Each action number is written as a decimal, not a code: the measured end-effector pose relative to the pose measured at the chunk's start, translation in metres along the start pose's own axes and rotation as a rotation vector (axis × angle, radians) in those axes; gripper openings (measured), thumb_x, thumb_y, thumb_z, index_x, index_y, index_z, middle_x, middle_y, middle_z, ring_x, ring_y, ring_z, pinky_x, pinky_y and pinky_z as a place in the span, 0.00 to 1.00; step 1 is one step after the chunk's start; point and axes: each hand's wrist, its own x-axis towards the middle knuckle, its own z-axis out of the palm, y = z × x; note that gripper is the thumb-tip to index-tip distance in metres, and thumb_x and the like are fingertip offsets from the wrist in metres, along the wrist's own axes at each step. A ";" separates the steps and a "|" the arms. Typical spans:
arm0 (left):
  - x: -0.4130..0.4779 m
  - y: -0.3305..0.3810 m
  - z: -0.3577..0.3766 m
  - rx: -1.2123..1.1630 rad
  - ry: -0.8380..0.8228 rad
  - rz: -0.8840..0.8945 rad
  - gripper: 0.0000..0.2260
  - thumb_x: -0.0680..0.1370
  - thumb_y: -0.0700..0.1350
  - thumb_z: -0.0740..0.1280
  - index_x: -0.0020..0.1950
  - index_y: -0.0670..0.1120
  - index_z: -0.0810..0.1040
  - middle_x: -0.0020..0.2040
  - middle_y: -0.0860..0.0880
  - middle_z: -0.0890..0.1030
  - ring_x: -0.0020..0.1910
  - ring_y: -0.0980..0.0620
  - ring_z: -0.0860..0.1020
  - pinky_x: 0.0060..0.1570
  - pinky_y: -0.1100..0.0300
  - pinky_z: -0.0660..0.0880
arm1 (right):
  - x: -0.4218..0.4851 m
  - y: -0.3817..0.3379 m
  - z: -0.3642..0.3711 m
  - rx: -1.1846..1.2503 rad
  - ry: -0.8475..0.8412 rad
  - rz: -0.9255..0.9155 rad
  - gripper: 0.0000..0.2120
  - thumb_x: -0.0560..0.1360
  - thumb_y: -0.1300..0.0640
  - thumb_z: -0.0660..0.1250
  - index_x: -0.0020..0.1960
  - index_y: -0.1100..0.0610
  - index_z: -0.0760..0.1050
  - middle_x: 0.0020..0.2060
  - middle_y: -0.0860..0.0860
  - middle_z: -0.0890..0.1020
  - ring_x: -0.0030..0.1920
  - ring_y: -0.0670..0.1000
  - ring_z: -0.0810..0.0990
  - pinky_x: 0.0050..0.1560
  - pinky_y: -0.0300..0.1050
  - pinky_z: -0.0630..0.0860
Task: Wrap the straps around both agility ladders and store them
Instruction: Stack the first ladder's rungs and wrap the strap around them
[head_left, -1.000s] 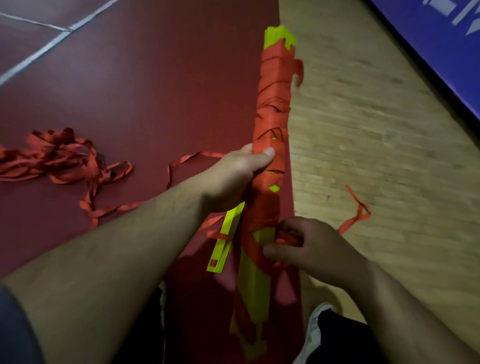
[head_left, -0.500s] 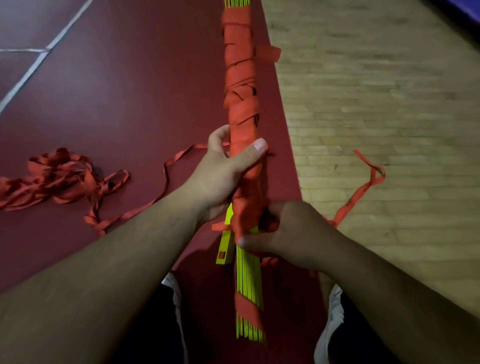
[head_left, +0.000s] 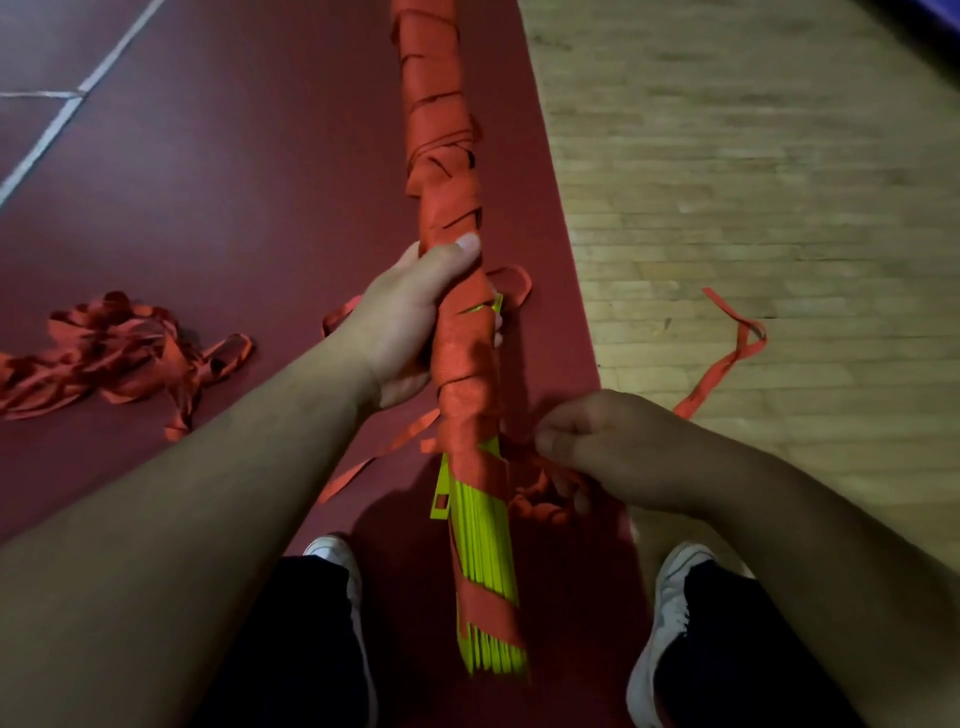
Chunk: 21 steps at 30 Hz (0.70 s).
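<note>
- Since half a second ago, the right hand (head_left: 608, 447) has come off the front of the bundle and now sits just beside its right edge; the left hand (head_left: 410, 332) keeps its hold higher up.
- Left fingers are curled round the strap-wrapped part of the agility ladder (head_left: 483, 571), thumb laid across the front.
- Right fingers (head_left: 566, 493) are closed on a bunched length of red strap (head_left: 535, 506), which leads left to the bundle.
- Its long axis runs from bottom centre of the frame up past the top edge, tilted only slightly, over the maroon floor (head_left: 234, 208).
- Bare yellow rungs show only at the lower end, below both hands; the right hand is nearer to them, so the next turns probably go down that way.
- A loose strap tail (head_left: 727, 358) trails right onto the wooden floor (head_left: 753, 182).
- At the left edge lies a tangle of red strap (head_left: 114, 353), well apart and unwrapped; whether rungs lie in it I cannot tell.
</note>
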 end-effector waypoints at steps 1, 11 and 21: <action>-0.001 0.000 -0.001 0.010 0.009 0.002 0.06 0.82 0.48 0.64 0.53 0.46 0.71 0.35 0.47 0.79 0.32 0.49 0.79 0.37 0.54 0.80 | -0.001 0.000 0.001 -0.019 0.001 -0.016 0.11 0.82 0.53 0.64 0.42 0.53 0.79 0.33 0.51 0.84 0.32 0.48 0.82 0.38 0.44 0.74; 0.001 -0.011 -0.010 0.152 0.030 0.018 0.22 0.77 0.40 0.71 0.69 0.40 0.68 0.50 0.46 0.84 0.46 0.50 0.83 0.46 0.57 0.81 | 0.008 -0.001 0.007 -0.031 -0.076 -0.047 0.05 0.78 0.60 0.68 0.51 0.53 0.82 0.34 0.51 0.85 0.30 0.44 0.81 0.35 0.39 0.75; 0.009 -0.021 -0.015 0.249 0.268 0.099 0.22 0.71 0.45 0.77 0.61 0.51 0.71 0.47 0.44 0.83 0.36 0.47 0.81 0.36 0.50 0.80 | 0.008 -0.010 0.030 -0.169 -0.002 -0.200 0.20 0.74 0.39 0.64 0.39 0.56 0.77 0.34 0.51 0.83 0.35 0.47 0.80 0.38 0.48 0.74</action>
